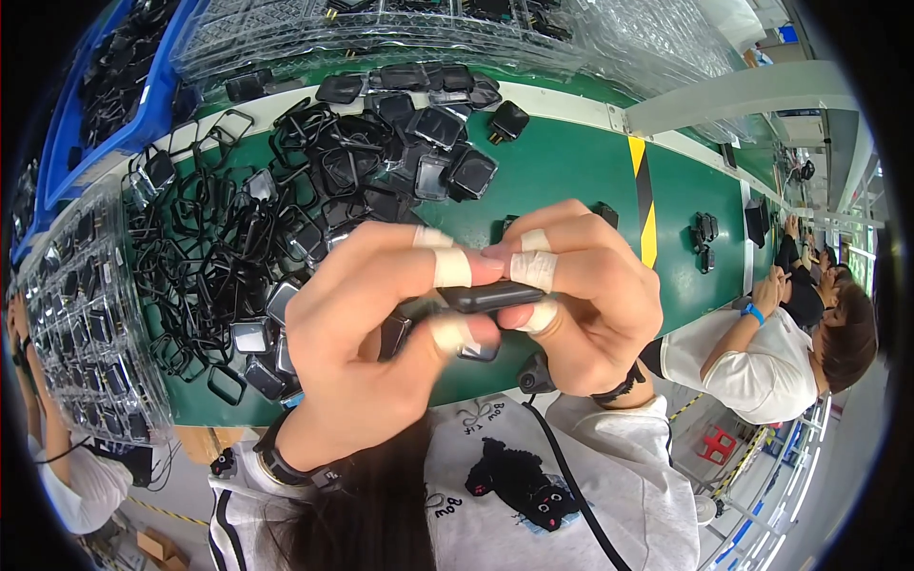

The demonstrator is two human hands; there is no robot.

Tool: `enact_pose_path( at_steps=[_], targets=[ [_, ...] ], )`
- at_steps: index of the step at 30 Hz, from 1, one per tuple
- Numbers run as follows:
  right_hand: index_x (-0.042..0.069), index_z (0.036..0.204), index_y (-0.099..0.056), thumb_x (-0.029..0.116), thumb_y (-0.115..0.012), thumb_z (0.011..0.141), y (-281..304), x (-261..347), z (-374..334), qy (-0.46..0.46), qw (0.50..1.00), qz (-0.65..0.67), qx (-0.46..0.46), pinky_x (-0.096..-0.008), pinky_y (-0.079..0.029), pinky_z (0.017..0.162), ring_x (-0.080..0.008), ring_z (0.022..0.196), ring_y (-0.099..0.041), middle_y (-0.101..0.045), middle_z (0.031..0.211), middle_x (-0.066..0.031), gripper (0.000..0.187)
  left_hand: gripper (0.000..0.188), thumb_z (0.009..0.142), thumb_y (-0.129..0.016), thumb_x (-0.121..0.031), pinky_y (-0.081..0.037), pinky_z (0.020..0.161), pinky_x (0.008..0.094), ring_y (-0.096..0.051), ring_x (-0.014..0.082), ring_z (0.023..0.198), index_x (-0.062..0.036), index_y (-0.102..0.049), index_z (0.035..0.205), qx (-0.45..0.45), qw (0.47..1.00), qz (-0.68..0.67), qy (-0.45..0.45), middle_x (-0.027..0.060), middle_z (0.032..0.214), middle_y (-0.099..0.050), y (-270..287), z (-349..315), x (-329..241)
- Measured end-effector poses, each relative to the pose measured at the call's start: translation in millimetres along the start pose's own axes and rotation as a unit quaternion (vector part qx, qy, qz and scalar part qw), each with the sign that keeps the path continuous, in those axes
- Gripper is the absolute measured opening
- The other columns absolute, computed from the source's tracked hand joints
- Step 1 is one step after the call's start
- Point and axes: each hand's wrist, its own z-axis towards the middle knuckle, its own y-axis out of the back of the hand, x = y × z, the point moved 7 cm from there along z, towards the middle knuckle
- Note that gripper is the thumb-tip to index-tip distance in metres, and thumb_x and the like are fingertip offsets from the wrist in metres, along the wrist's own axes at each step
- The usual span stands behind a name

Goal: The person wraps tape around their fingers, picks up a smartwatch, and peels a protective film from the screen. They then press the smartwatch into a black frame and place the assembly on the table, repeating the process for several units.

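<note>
Both the left hand and right hand pinched the small black casing by its edges above the green table; it appeared light, rigid and smooth.

The single head-worn fisheye view looks steeply down from above the green worktable; it faces forward across that table toward its far edge; both hands sit very near the lens, below the table's middle; straight table edges bow toward the rim.
</note>
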Motion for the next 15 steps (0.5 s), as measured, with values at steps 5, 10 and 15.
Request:
enact_pose_path(
  at_steps=[5, 10, 15],
  targets=[
    [-0.005, 0.087, -0.062, 0.002, -0.071, 0.071, -4, -3, -5, -0.002, 1.000, 0.017, -0.006, -0.0337, -0.049, 0.062, -0.0276, 0.072, -0.060, -0.062, 0.081, -0.0140, 0.019, 0.021, 0.065, -0.067, 0.009, -0.049, 0.057, 0.0239, -0.059, 0.0162, 0.066, 0.0011, -0.066, 0.085, 0.032, 0.995, 0.078, -0.047, 0.0108, 0.081, -0.061, 1, 2, -10],
    [-0.005, 0.100, -0.059, -0.004, -0.068, 0.074, -2, -22, -15, -0.152, 0.966, 0.195, -0.072, -0.0315, -0.049, 0.075, -0.0250, 0.087, -0.061, -0.062, 0.096, -0.0151, 0.027, 0.023, 0.077, -0.071, -0.004, -0.048, 0.061, 0.0241, -0.058, 0.0160, 0.074, 0.0050, -0.062, 0.097, 0.072, 0.996, 0.053, -0.020, 0.0111, 0.089, -0.058, -3, 9, -8],
    [-0.001, 0.105, -0.056, -0.002, -0.068, 0.076, -3, -22, -9, -0.140, 0.988, 0.072, 0.009, -0.0333, -0.047, 0.083, -0.0283, 0.096, -0.059, -0.058, 0.102, -0.0133, 0.032, 0.033, 0.066, -0.063, 0.016, -0.049, 0.065, 0.0247, -0.059, 0.0149, 0.074, 0.0049, -0.062, 0.097, 0.067, 0.980, 0.180, -0.047, 0.0101, 0.084, -0.061, -10, 11, -9]
  ],
)
